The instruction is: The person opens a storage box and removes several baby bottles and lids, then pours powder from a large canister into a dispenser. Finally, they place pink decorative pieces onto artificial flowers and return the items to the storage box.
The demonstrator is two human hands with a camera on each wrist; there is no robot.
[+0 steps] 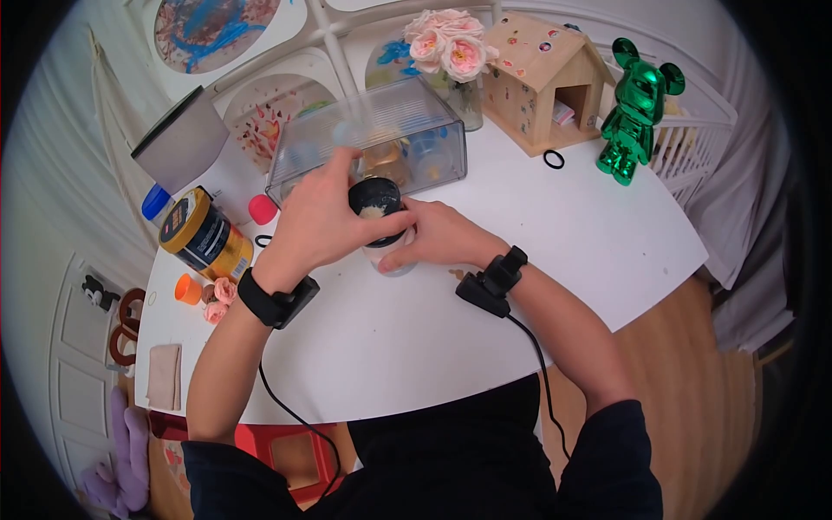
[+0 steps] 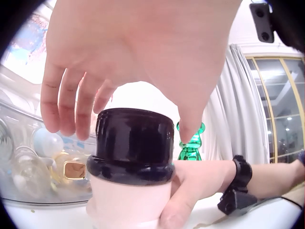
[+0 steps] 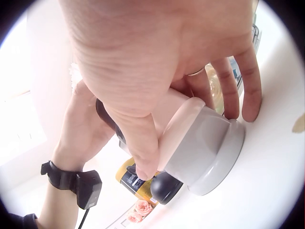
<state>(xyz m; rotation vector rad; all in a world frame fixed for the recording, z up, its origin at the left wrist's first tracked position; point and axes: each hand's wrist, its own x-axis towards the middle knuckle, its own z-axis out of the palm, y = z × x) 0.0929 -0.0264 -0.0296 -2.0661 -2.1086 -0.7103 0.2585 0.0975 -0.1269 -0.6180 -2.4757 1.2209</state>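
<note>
An upright cylindrical container (image 2: pixel 127 202) with a pale pink body and a broad glossy black top (image 2: pixel 135 140) stands in front of me. In the right wrist view its lower part (image 3: pixel 200 148) is grey, with a wider base at the table. My right hand (image 1: pixel 446 236) grips the body, thumb on the near side and fingers around the far side. Over the black top hovers my left hand (image 1: pixel 316 212), its fingers loosely bent on one side and the thumb on the other, with gaps to the top in the left wrist view. A beige patch shows on the top from above.
Behind the container is a clear storage box (image 1: pixel 442 156). At left stand a yellow tub (image 1: pixel 206 238), an orange cup (image 1: pixel 187 289) and pink flowers (image 1: pixel 224 291). A wooden house (image 1: pixel 542 78) and a green bear figure (image 1: pixel 637 108) are at the back right of the white table (image 1: pixel 589 234).
</note>
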